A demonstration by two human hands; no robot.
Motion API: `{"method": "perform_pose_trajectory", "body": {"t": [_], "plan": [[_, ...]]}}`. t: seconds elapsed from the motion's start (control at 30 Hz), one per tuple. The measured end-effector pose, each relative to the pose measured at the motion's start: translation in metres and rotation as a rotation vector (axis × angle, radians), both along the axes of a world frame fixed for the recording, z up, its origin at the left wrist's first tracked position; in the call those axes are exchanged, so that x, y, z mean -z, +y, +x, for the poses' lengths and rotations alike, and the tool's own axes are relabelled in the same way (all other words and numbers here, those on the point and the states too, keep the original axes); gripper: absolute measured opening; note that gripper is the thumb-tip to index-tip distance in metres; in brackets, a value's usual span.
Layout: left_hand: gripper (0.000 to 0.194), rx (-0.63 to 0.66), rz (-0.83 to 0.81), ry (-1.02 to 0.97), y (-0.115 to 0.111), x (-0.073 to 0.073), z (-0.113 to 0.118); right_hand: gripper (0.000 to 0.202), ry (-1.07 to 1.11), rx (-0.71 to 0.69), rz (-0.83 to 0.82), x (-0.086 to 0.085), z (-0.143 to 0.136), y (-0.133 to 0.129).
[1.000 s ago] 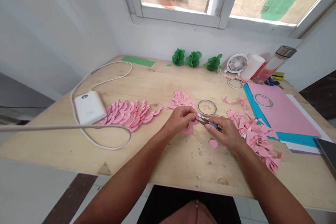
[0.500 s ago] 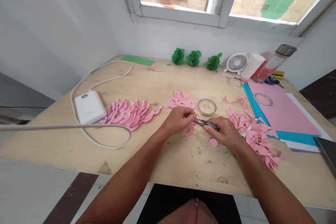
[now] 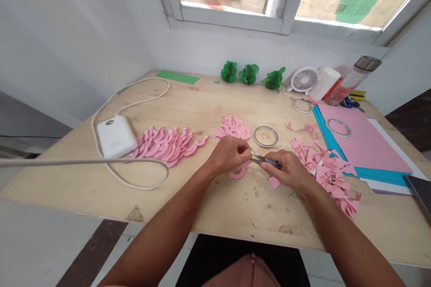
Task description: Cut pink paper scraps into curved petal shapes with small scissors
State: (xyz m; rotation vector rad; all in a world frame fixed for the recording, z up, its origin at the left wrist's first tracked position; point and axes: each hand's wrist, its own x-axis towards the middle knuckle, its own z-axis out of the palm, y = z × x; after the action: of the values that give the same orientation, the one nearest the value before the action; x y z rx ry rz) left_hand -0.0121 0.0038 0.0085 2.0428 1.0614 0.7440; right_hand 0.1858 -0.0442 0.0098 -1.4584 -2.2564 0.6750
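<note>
The left hand (image 3: 230,154) appears pinched on a curved pink paper strip (image 3: 237,176), likely steadying it beside slim blue-and-dark metal scissors (image 3: 269,161) clasped in the right hand (image 3: 287,168).

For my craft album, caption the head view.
Left hand holds curved pink paper, right hand holds scissors, with pink scraps heaped alongside.

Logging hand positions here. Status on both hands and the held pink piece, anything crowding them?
Right hand: holding scissors. Left hand: pinching curved pink piece, close by scissors. Pink scraps beside right hand; grey ring just beyond scissors.
</note>
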Motion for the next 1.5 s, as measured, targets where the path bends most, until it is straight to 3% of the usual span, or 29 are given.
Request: {"method": "perform_pose_trajectory", "body": {"t": [0.5, 0.67, 0.97, 1.5], "plan": [[0.017, -0.055, -0.212, -0.144, 0.005, -0.001, -0.003, 0.034, 0.025, -0.049, -0.069, -0.002, 0.001, 0.0], [0.02, -0.094, -0.303, -0.263, 0.006, -0.002, -0.002, 0.036, 0.1, 0.031, -0.063, -0.003, 0.003, -0.001], [0.023, -0.026, -0.447, -0.393, 0.0, -0.003, 0.006, 0.036, 0.484, 0.3, -0.172, -0.004, 0.004, -0.002], [0.021, 0.067, -0.449, -0.348, -0.016, 0.009, 0.022, 0.024, 0.498, 0.326, -0.183, 0.005, -0.006, 0.001]]}}
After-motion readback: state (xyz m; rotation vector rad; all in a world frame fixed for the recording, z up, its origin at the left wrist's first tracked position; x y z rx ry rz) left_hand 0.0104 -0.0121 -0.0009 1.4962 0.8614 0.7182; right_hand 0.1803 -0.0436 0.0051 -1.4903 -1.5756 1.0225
